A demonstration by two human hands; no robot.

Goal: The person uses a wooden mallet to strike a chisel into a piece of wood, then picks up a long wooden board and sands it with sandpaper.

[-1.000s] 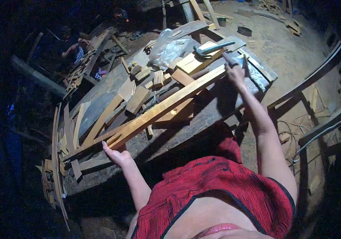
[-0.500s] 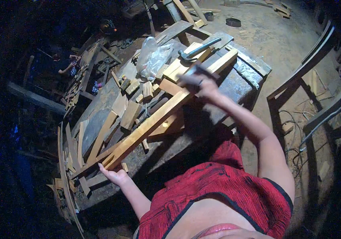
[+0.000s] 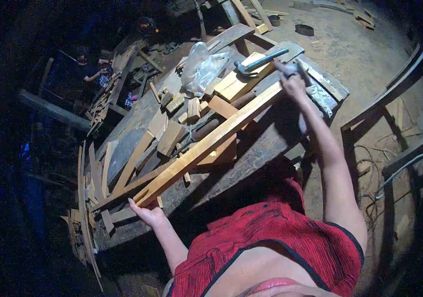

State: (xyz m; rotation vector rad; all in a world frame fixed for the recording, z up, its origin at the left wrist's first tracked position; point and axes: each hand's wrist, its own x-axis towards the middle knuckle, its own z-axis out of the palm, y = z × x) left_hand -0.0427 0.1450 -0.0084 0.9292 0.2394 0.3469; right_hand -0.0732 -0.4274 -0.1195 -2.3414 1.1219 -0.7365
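Note:
A long, squared wooden bar [image 3: 211, 143] lies slantwise across the workbench, with a slot cut in its near-left end. My left hand [image 3: 148, 214] grips that end from below, thumb at the tip and the other fingers partly hidden. At the far-right end, my right hand [image 3: 295, 85] is closed around a greyish thing smeared by motion; its kind cannot be made out. Just beyond the bar, a claw hammer [image 3: 261, 62] rests on a thick pale wood block [image 3: 234, 84], close to my right hand.
Offcuts [image 3: 172, 136] and a clear plastic bag [image 3: 199, 69] crowd the workbench [image 3: 266, 148]. Long thin strips [image 3: 84, 198] stand at its left end. Another person [image 3: 95, 74] is at the dark upper left. A wooden frame [image 3: 384, 106] and cables [image 3: 370, 168] are on the right.
My right hand has slid along the bar, away from me and to the right, reaching its far end. My left hand keeps its hold. The whole view has shifted slightly.

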